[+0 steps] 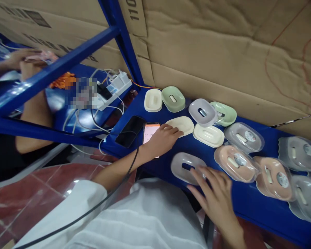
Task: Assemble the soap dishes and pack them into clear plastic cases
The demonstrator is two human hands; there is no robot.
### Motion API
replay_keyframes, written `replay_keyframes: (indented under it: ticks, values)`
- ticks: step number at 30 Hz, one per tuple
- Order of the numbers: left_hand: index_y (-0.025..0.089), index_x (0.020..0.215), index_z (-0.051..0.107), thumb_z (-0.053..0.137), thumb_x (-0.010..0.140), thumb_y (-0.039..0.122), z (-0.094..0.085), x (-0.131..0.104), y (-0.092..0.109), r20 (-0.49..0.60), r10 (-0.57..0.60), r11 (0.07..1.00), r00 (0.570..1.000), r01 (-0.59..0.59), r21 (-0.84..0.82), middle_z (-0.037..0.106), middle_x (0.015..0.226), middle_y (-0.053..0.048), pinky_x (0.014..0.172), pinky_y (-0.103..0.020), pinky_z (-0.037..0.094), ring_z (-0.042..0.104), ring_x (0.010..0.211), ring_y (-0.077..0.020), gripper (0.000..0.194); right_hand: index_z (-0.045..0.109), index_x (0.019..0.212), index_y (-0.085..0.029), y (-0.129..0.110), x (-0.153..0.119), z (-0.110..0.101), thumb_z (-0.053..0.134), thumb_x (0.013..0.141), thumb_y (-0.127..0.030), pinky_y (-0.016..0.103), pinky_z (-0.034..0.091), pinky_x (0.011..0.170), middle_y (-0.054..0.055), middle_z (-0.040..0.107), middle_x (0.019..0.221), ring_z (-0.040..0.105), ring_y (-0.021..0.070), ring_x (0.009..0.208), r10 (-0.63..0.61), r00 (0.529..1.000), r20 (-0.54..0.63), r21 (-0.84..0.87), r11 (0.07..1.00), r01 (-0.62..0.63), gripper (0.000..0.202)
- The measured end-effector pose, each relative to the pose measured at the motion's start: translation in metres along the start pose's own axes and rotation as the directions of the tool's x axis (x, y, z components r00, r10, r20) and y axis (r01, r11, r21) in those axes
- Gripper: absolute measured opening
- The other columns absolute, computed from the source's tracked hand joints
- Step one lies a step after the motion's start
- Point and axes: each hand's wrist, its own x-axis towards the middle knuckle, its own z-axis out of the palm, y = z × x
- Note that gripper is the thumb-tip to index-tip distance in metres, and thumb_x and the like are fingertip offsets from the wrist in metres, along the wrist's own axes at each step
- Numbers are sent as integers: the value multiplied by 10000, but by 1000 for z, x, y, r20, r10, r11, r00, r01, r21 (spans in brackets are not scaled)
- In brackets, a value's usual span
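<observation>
Cream-coloured and shallow, an oval piece [185, 125] on the blue table [248, 211], right under the bent fingertips of the left hand [163, 139], at its near left edge; impossible to tell from this view, pinched or merely touched. Nearer the body, the right hand [215, 188] with fingers parted and thumb away from forefinger, over the right end of a grey piece [178, 173] with an oval slot; not clenched, contact at the fingertips too blurred to judge.

Next outward, partly hidden behind the left wrist, a lit phone [148, 130] with timer-like figures, and beside it a dark phone [130, 132]. Farther back, a cream dish [153, 101] close against a green dish [175, 106]. To the right, a lilac dish [195, 108] overlapping a second green dish [230, 116], and in front of both a second cream dish [208, 135].

As for progress, apparently partway. Farther right, two peach pieces [224, 159] and several grey pieces [232, 131] under clear covers with round labels [250, 136]: seemingly done. Seemingly left: the two at the hands and most of the cream, green and lilac ones, with no label visible; on the second green dish, hard to tell.

Beyond, a cardboard wall [217, 52], a cable-crowded power strip [113, 98], and, past a blue frame [93, 46], another person's hands [30, 70] at something pinkish.
</observation>
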Motion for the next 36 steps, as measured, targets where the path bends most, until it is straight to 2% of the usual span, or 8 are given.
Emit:
replay_keyframes:
  ticks: [5,11,15,18,22,26,30,36]
  values:
    - [189,1288,680,587,1042,122,-4,-15,6,-236,-62,982,970,18,-186,768,1162,-73,952,-396,542,714,1060,-243,271,669,1375,-247,0,4,32,644,1068,-324,518,316,1210,82,740,1381,674,277,1279,71,997,-19,28,997,-70,317]
    - [194,1357,654,604,1024,71,-16,-51,31,-361,-38,973,932,-47,-225,763,1168,-75,1029,-451,548,698,1083,-246,358,675,1386,-275,14,-8,21,700,1022,-230,510,436,1152,67,773,1305,674,292,1307,231,954,-192,161,966,-202,368]
    - [201,1397,632,578,1003,23,-24,-80,43,-330,-64,960,942,-32,-280,748,1205,-89,1073,-452,547,688,1146,-242,435,698,1370,-294,16,-17,1,701,1008,-229,530,497,1115,70,770,1285,690,308,1270,347,901,-261,280,920,-273,368]
    - [172,1374,648,507,959,-40,-21,-94,46,-230,67,962,971,-124,-243,760,1201,-96,1111,-491,524,710,1125,-247,487,703,1358,-279,14,-19,-5,667,1020,-230,523,528,1081,80,763,1279,688,310,1260,431,854,-290,358,877,-321,344]
    - [160,1262,694,536,959,-26,0,-103,52,-216,194,934,957,-247,-258,767,1165,-90,1093,-459,538,712,1130,-247,389,689,1362,-283,5,-12,4,675,1022,-240,519,496,1116,73,753,1311,675,297,1278,332,930,-158,265,922,-284,344]
    - [192,1228,698,570,1011,67,23,-107,55,-271,119,940,955,-196,-280,716,1231,-114,994,-400,592,684,1149,-249,282,654,1408,-269,-7,1,22,682,1039,-315,540,376,1226,84,726,1387,637,278,1345,205,979,-3,84,975,-204,373]
    - [241,1392,659,631,988,76,27,-102,53,-282,87,963,956,-153,-221,662,1398,-152,992,-450,591,666,1195,-298,437,687,1361,-274,-10,8,31,691,1031,-392,544,335,1279,86,678,1478,541,277,1475,81,992,95,38,996,-85,350]
    - [174,1438,642,586,1031,121,31,-90,49,-195,186,956,963,-224,-190,643,1523,-141,1115,-490,524,587,1405,-325,415,657,1433,-250,-7,10,35,607,1063,-202,547,315,1302,91,638,1541,525,249,1504,42,988,150,-126,992,-24,377]
